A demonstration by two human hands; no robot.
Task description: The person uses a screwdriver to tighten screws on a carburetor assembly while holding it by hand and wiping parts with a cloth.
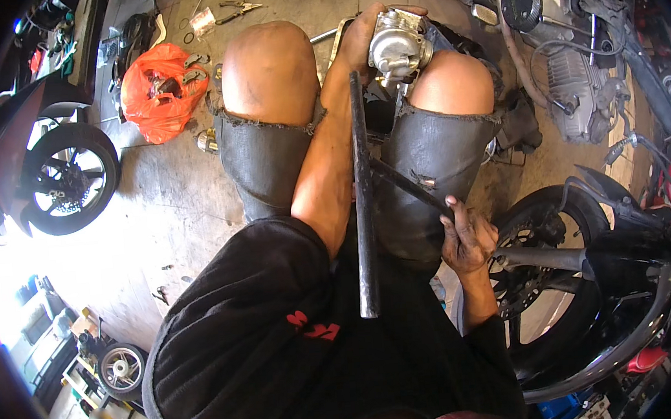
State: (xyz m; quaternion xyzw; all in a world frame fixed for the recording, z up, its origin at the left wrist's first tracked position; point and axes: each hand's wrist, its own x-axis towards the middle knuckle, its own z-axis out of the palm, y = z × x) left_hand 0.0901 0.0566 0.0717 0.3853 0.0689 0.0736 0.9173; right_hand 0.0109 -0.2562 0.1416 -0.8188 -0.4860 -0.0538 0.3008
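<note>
Carburetor (399, 45) sits gripped in the left hand (362, 43) between the knees. Right hand (466, 237) is closed around a black T-shaped wrench (364, 207), near a motorcycle wheel (549, 271).

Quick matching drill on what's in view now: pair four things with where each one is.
Things:
1. carburetor
2. T-handle wrench
3. orange plastic bag
4. pliers

Places:
A. on the floor beside the left knee
B. gripped by the right hand, bar running between the thighs
C. held by the left hand near the knees
D. on the floor at the far top of the view

Pairs: 1-C, 2-B, 3-A, 4-D
</note>
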